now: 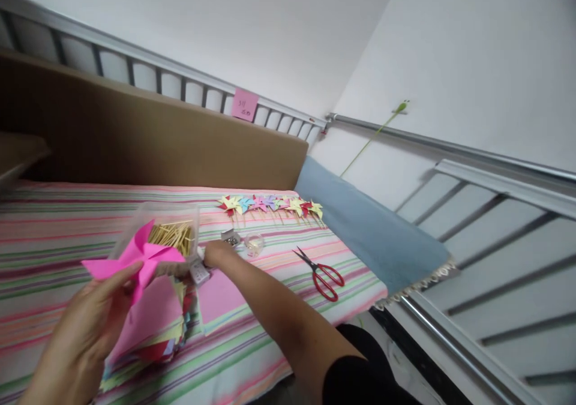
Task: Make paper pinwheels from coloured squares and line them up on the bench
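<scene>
A bright pink paper pinwheel is pinched in my left hand, its folded blades spread out. My right hand reaches across to a small white box beside the clear plastic container; its fingers are hidden, so what they hold cannot be made out. Thin wooden sticks fill that container, behind the pinwheel. Below my left hand lies a stack of coloured paper sheets. Pink paper lies flat under my right forearm.
Several finished pinwheels lie in a row at the back. Near them are a small open box and a round clear dish. Red-handled scissors lie open at the right. A brown board stands along the back edge.
</scene>
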Demonstrator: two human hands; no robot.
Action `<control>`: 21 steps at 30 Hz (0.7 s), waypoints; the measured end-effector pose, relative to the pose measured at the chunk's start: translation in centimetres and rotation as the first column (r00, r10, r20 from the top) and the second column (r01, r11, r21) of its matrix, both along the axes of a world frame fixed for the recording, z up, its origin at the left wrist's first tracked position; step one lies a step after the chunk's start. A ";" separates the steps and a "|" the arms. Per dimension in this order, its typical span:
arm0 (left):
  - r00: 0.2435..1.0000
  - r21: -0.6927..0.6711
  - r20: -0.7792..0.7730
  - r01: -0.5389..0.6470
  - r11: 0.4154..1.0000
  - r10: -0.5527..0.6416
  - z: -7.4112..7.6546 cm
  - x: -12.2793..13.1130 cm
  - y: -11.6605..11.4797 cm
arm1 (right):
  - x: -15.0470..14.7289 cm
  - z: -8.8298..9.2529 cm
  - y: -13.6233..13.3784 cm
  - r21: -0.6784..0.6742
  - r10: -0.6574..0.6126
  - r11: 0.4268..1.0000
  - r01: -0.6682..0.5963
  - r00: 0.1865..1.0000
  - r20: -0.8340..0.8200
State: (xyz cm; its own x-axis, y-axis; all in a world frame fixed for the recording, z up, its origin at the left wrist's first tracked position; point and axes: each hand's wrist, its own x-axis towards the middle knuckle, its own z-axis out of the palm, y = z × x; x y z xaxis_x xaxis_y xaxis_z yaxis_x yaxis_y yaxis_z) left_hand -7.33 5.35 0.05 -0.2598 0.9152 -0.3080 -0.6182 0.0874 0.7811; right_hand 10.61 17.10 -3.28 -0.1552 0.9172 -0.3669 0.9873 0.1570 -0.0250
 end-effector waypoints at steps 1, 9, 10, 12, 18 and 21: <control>1.000 -0.015 0.018 0.008 1.000 -0.008 0.1 0.0 0.0 | 0.0 -0.1 -0.1 0.008 -0.011 1.000 0.011 1.000 0.001; 0.997 0.025 0.079 -0.001 1.000 -0.001 -0.2 0.0 -0.1 | 0.2 -0.7 -0.8 0.073 -0.048 0.996 0.051 0.998 -0.047; 0.996 0.042 0.084 -0.006 0.999 0.002 -0.4 -0.1 -0.1 | 0.3 -0.7 -0.9 0.082 -0.050 0.995 0.055 0.997 -0.056; 0.997 0.064 0.079 -0.018 0.998 0.013 -0.7 -0.2 0.0 | 0.6 -0.8 -1.0 0.102 -0.055 0.993 0.063 0.995 -0.077; 0.998 0.089 0.059 -0.035 0.995 0.030 -0.6 -0.1 -0.1 | 1.8 -0.4 -1.8 0.211 -0.064 0.972 0.104 0.980 -0.190; 0.998 0.100 0.046 -0.058 0.993 0.054 -0.4 0.0 -0.1 | 3.1 -0.1 -2.5 0.289 -0.071 0.946 0.151 0.960 -0.269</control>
